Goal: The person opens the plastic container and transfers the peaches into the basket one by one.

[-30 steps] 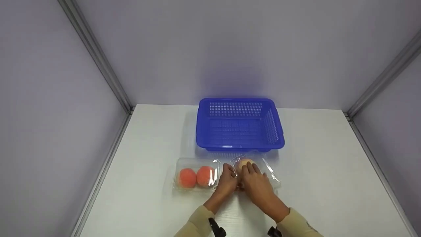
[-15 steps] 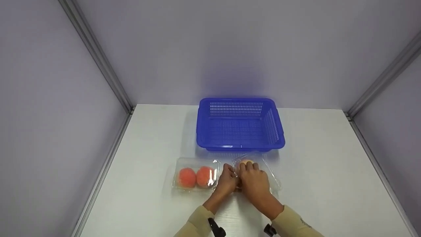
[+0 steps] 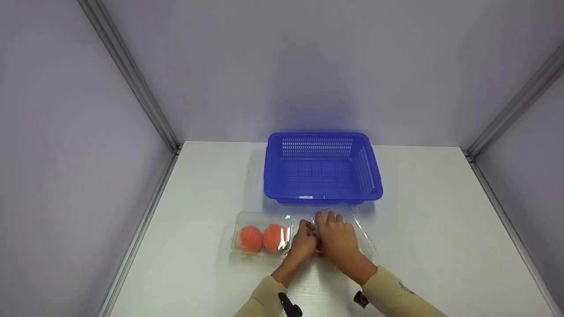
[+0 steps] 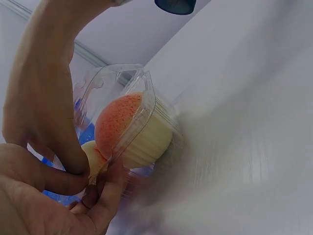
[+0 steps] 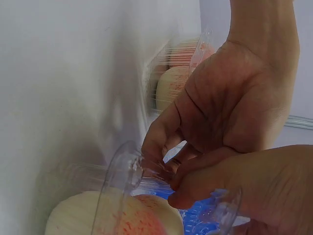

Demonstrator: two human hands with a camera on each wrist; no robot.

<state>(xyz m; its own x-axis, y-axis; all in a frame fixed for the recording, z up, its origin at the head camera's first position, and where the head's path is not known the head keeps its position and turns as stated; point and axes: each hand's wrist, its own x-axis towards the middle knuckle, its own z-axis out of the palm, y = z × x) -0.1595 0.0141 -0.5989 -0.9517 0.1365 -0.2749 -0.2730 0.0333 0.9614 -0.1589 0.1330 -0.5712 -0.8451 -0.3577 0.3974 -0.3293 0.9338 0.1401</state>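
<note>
A clear plastic clamshell box (image 3: 363, 235) lies beneath my hands, with peaches (image 4: 120, 122) inside, cream below and coral on top. At its left edge, my left hand (image 3: 304, 242) pinches the rim. My right hand (image 3: 339, 240) reaches over the box from the right; its thumb and bent fingers pinch the same rim beside the left fingertips. From above, the right hand hides most of these peaches. The wrist views show both thumbs meeting at the clear edge. Whether the lid is fastened there, I cannot tell.
Just left of my hands stands a second clear clamshell box (image 3: 264, 216) holding two coral peaches (image 3: 251, 239). Behind both boxes sits a blue plastic basket (image 3: 324, 197) on the white table (image 3: 198, 198). Grey panels (image 3: 308, 66) enclose the back and sides.
My right hand has shifted left across the box, its fingers moving off the peach to the left rim. The left hand keeps its grip; the second box and basket stay put.
</note>
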